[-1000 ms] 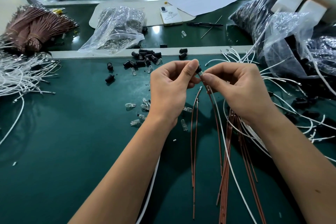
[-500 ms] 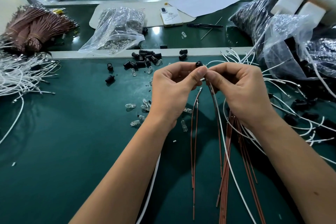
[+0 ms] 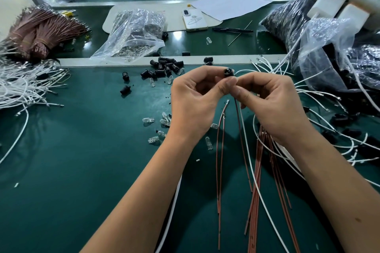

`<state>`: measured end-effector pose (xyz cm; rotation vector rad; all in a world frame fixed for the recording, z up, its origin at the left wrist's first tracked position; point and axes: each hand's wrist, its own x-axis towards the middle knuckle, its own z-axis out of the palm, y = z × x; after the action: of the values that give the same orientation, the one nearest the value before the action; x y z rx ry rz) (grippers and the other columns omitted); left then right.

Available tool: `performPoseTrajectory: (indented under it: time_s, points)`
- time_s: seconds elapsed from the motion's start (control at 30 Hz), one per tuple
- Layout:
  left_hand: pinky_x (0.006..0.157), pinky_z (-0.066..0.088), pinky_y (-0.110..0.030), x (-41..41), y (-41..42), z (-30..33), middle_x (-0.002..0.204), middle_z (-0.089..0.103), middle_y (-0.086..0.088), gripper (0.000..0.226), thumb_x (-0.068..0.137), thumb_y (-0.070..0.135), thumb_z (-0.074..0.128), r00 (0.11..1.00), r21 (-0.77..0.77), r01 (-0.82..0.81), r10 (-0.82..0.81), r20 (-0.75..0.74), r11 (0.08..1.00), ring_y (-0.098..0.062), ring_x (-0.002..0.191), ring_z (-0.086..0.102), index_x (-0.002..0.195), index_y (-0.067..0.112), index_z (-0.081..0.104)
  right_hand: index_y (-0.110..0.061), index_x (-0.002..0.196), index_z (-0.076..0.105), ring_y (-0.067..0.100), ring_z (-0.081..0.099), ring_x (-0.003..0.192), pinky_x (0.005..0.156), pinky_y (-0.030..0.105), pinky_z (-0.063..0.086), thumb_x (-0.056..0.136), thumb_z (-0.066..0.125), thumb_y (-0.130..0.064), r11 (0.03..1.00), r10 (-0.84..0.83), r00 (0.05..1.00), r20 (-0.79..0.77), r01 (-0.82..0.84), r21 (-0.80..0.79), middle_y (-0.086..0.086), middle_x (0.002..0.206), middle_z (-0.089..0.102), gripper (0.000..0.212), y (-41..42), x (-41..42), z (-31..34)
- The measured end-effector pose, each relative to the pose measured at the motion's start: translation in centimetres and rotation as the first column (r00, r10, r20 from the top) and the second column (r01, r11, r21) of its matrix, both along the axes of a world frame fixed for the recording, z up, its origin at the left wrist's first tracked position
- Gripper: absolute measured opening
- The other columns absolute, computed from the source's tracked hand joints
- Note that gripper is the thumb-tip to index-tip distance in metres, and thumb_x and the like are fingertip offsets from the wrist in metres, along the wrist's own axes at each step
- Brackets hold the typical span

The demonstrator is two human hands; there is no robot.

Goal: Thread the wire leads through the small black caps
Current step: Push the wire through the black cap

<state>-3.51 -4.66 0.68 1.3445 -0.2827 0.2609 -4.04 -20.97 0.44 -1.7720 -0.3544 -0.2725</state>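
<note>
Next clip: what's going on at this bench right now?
A person is assembling small wired parts over a green bench. The left hand and right hand meet at their fingertips, pinching one small black cap between them, with a brown wire and a white wire trailing down from that grip. Loose black caps and little clear bulbs lie scattered beyond and below the hands.

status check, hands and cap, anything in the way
Left hand and right hand both pinching black cap, held above the mat. Brown and white leads hang below it. Nothing blocking.
</note>
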Motion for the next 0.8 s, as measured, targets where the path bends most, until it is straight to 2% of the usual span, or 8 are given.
performPoseTrajectory:
  time_s: [0.1, 0.17, 0.3, 0.4, 0.5, 0.6, 0.8]
  points:
    - [0.082, 0.059, -0.047, -0.15, -0.04, 0.1, 0.087, 0.071, -0.027, 0.015, 0.081, -0.001, 0.079, 1.0, 0.018, 0.011, -0.011, 0.024, 1.0, -0.027, 0.077, 0.067, 0.095, -0.001, 0.073, -0.019, 0.091, 0.078, 0.005, 0.061, 0.068, 0.066, 0.019, 0.051, 0.091, 0.08, -0.027, 1.0, 0.02, 1.0, -0.013, -0.02, -0.011, -0.001, 0.076, 0.073, 0.008, -0.18, 0.04, 0.02]
    - [0.083, 0.059, -0.049, -0.13, -0.09, 0.06, 0.087, 0.071, -0.027, 0.015, 0.082, 0.0, 0.078, 1.0, 0.007, 0.026, -0.026, 0.007, 1.0, -0.026, 0.077, 0.066, 0.096, -0.002, 0.073, -0.018, 0.092, 0.077, 0.007, 0.062, 0.071, 0.068, 0.024, 0.052, 0.093, 0.077, -0.028, 0.999, 0.03, 0.999, -0.026, -0.031, -0.028, -0.005, 0.077, 0.071, 0.01, -0.25, 0.09, -0.02]
    - [0.086, 0.058, -0.051, 0.01, -0.08, -0.08, 0.085, 0.072, -0.02, 0.014, 0.083, 0.003, 0.078, 0.997, -0.007, 0.05, -0.051, -0.057, 0.999, -0.025, 0.078, 0.067, 0.096, -0.002, 0.073, -0.008, 0.098, 0.074, 0.019, 0.069, 0.071, 0.073, 0.036, 0.061, 0.096, 0.072, -0.026, 0.997, 0.075, 0.994, -0.079, -0.074, 0.005, 0.004, 0.08, 0.072, 0.018, -0.12, 0.02, -0.07]
    - [0.083, 0.059, -0.044, 0.08, 0.11, -0.05, 0.084, 0.073, -0.017, 0.012, 0.084, 0.006, 0.078, 0.996, -0.002, 0.046, -0.046, -0.078, 0.999, -0.023, 0.077, 0.068, 0.094, 0.001, 0.074, -0.004, 0.097, 0.072, 0.024, 0.068, 0.061, 0.063, 0.036, 0.06, 0.096, 0.072, -0.021, 0.994, 0.09, 0.99, -0.106, -0.082, 0.079, 0.01, 0.07, 0.069, 0.018, 0.17, -0.16, -0.06]
    - [0.086, 0.058, -0.051, 0.17, 0.11, -0.16, 0.085, 0.073, -0.023, 0.014, 0.083, 0.008, 0.079, 0.994, 0.015, 0.039, -0.038, -0.1, 0.999, -0.027, 0.077, 0.067, 0.093, -0.001, 0.075, -0.002, 0.095, 0.074, 0.022, 0.064, 0.056, 0.054, 0.03, 0.056, 0.091, 0.076, -0.018, 0.982, 0.068, 0.991, -0.112, -0.047, 0.181, 0.008, 0.068, 0.068, 0.017, 0.48, -0.29, -0.01]
    - [0.087, 0.058, -0.053, 0.07, 0.07, -0.12, 0.083, 0.074, -0.018, 0.013, 0.082, 0.009, 0.079, 0.993, 0.017, 0.038, -0.036, -0.11, 0.999, -0.026, 0.077, 0.068, 0.092, 0.001, 0.075, -0.003, 0.093, 0.075, 0.02, 0.064, 0.056, 0.053, 0.028, 0.055, 0.087, 0.079, -0.018, 0.974, 0.059, 0.99, -0.125, -0.03, 0.224, 0.005, 0.07, 0.07, 0.017, 0.67, -0.42, 0.23]
    - [0.082, 0.061, -0.042, 0.03, 0.04, -0.21, 0.084, 0.075, -0.016, 0.009, 0.082, 0.008, 0.079, 0.995, -0.011, 0.037, -0.038, -0.098, 0.999, -0.022, 0.076, 0.071, 0.09, 0.004, 0.076, -0.008, 0.089, 0.076, 0.022, 0.069, 0.057, 0.055, 0.029, 0.059, 0.081, 0.08, -0.024, 0.97, 0.047, 0.986, -0.163, -0.006, 0.242, 0.01, 0.077, 0.074, 0.018, 0.72, -0.68, 0.54]
